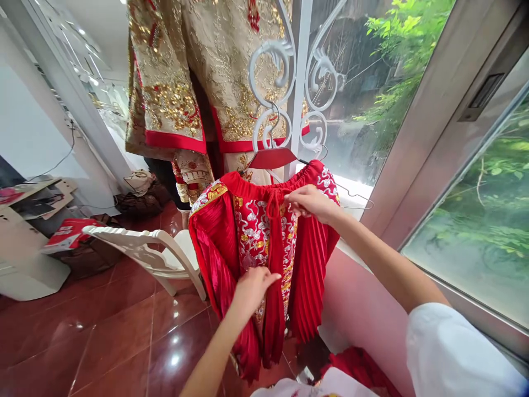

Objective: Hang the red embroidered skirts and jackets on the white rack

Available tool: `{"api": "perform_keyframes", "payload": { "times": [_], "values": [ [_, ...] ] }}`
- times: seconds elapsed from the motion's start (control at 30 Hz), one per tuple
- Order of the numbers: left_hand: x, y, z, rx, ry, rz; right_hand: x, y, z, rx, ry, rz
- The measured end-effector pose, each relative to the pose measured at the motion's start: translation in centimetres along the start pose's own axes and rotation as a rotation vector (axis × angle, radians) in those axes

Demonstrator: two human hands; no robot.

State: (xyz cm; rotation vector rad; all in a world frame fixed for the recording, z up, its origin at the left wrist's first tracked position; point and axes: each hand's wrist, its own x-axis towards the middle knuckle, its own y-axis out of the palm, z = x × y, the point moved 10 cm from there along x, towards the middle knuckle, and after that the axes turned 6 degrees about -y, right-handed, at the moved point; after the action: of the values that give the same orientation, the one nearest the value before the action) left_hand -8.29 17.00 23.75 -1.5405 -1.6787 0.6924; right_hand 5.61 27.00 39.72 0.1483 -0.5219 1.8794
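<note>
A red pleated skirt with white and gold embroidery hangs from a red hanger on a white scrolled metal stand. My right hand pinches the skirt's gathered waistband near the drawstring. Lower down, my left hand grips the embroidered front panel among the pleats. A gold and red embroidered jacket hangs above and behind the skirt.
A white plastic chair stands left of the skirt on the glossy red tile floor. Boxes and papers pile up at the far left. A large window and pink ledge run along the right. Red cloth lies below.
</note>
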Motion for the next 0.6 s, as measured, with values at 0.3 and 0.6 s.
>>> {"api": "perform_keyframes", "payload": {
  "times": [0.3,0.6],
  "values": [
    [6.1,-23.1,-4.1,0.237,0.06,-0.695,2.6,-13.0,-0.4,-0.391,-0.45,-0.411],
    [10.7,-23.0,-1.2,0.269,0.105,-0.767,0.8,-11.5,-2.1,0.04,-0.019,-0.026]
  ]
}}
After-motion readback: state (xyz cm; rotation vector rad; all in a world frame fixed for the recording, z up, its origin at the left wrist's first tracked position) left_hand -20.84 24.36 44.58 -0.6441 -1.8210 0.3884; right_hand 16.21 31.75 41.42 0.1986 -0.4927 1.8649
